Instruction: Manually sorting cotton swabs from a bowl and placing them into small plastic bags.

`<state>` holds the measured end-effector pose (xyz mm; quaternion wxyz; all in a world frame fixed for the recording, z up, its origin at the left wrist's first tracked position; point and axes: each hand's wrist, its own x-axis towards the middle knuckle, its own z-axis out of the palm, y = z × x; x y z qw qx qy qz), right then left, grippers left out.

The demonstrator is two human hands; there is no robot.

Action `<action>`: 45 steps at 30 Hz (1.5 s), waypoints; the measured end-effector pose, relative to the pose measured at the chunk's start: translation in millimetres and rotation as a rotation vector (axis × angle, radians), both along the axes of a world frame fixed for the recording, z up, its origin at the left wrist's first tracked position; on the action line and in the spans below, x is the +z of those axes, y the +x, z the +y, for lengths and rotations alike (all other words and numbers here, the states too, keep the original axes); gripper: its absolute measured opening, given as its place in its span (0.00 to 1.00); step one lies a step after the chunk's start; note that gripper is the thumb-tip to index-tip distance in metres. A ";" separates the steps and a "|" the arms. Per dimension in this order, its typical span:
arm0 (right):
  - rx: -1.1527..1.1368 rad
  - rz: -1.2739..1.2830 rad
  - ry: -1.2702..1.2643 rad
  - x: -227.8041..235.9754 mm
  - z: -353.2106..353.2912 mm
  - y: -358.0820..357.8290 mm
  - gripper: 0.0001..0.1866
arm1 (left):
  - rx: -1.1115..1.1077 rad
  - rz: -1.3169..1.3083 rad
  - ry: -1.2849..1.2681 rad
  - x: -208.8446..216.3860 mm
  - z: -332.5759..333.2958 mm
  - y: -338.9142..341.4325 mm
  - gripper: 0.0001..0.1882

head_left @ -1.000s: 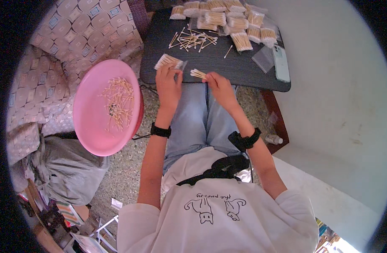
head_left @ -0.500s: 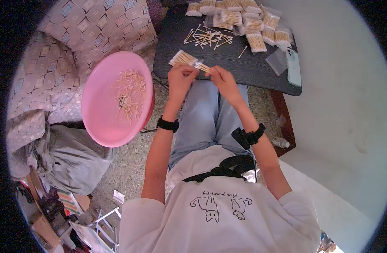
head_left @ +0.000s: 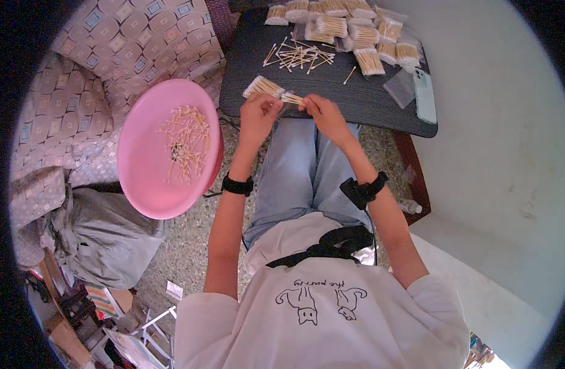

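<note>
My left hand [head_left: 259, 115] is closed on a small clear bag of cotton swabs [head_left: 262, 87], held over the table's near edge. A little bunch of cotton swabs [head_left: 293, 99] is pinched in my right hand [head_left: 322, 114], its white tips at the bag's right end. Whether those tips are inside the bag I cannot tell. Beyond my hands, loose cotton swabs [head_left: 299, 56] lie in a heap on the black table [head_left: 356, 101], and a single swab [head_left: 350, 75] rests to the right of them.
Filled swab bags [head_left: 331, 26] are piled at the table's far side. An empty clear bag [head_left: 400, 88] and a white phone [head_left: 425, 95] lie at its right edge. To my left stands a pink basin [head_left: 148, 166] with many swabs inside. A pale wall [head_left: 491, 123] rises at right.
The bunch in my right hand has shifted slightly left against the bag. Everything in view sits a little further left, as the camera has moved.
</note>
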<state>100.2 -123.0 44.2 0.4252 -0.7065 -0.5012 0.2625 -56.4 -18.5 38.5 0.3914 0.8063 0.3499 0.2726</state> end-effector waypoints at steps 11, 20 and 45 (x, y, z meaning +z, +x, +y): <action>-0.014 -0.151 0.079 -13.1 -0.2 -8.6 0.15 | -0.069 -0.084 0.290 -8.8 -2.4 13.6 0.09; -0.103 -0.161 0.137 -19.1 17.0 -20.1 0.14 | -0.085 0.007 0.284 -0.8 -6.8 14.8 0.09; -0.237 -0.300 0.005 -22.3 26.9 -33.0 0.15 | -0.053 -0.074 0.311 -18.6 -16.1 28.5 0.08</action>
